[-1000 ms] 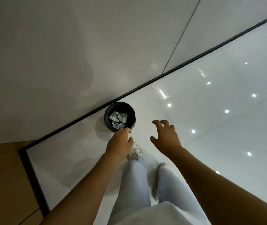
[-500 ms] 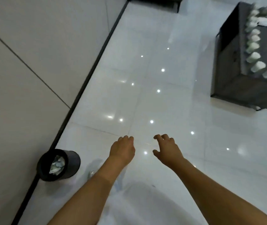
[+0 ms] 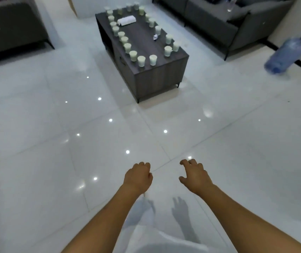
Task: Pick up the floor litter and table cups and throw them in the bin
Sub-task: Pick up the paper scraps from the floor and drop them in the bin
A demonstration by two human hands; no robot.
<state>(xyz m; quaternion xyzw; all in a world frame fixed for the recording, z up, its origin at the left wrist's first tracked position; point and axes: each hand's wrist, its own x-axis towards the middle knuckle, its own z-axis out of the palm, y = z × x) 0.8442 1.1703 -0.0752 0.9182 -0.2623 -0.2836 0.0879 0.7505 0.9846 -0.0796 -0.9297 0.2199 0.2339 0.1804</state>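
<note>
Well beyond my fingertips [image 3: 184, 162], cups [image 3: 140, 61] are still ringing the table [image 3: 157, 77]; both hands empty, fingers loosely curled.

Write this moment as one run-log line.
left hand: empty | right hand: empty | cups: on table | bin: unseen

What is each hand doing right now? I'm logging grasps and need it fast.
Left hand: fingers loosely curled, holding nothing.
Right hand: open, fingers spread and slightly bent, holding nothing.
</note>
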